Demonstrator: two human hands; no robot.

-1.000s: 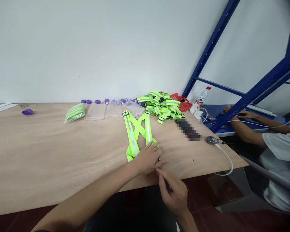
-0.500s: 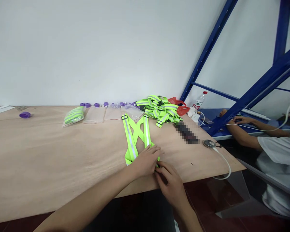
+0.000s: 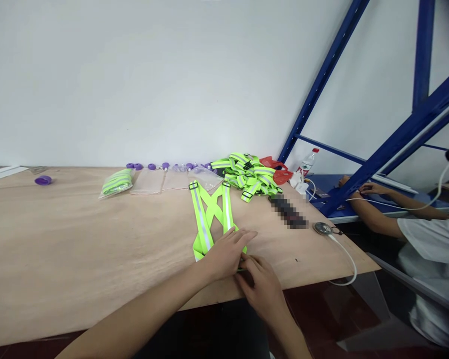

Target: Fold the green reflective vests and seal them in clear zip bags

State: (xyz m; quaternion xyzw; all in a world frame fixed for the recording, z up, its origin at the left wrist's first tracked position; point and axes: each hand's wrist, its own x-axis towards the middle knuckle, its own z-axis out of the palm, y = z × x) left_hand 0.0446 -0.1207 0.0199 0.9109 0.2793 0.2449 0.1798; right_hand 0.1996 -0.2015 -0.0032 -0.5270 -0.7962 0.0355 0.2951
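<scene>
A lime-yellow reflective harness (image 3: 201,212) with silver stripes lies flat near the table's front edge, its straps crossing in an X and black buckles at the top. My left hand (image 3: 230,253) reaches across its lower right end, fingers closed over the strap. Just beside it, my right hand (image 3: 261,279) pinches the strap's end at the table edge; a thin green edge shows between the hands. What the fingertips hold is largely covered. Behind the harness is a heap of similar reflective straps (image 3: 252,174).
Clear bags (image 3: 146,182) lie along the wall, beside a bag packed with a harness (image 3: 116,183). Several purple caps (image 3: 43,180) are about. A blurred dark object (image 3: 287,210), a round device with a cable (image 3: 323,228) and a bottle (image 3: 309,162) sit right. Beyond the blue frame (image 3: 322,85), a co-worker's arm (image 3: 374,217) rests.
The view has shifted slightly. My right hand's fingers have moved a little down and left at the strap's end, while my left hand stays on the harness.
</scene>
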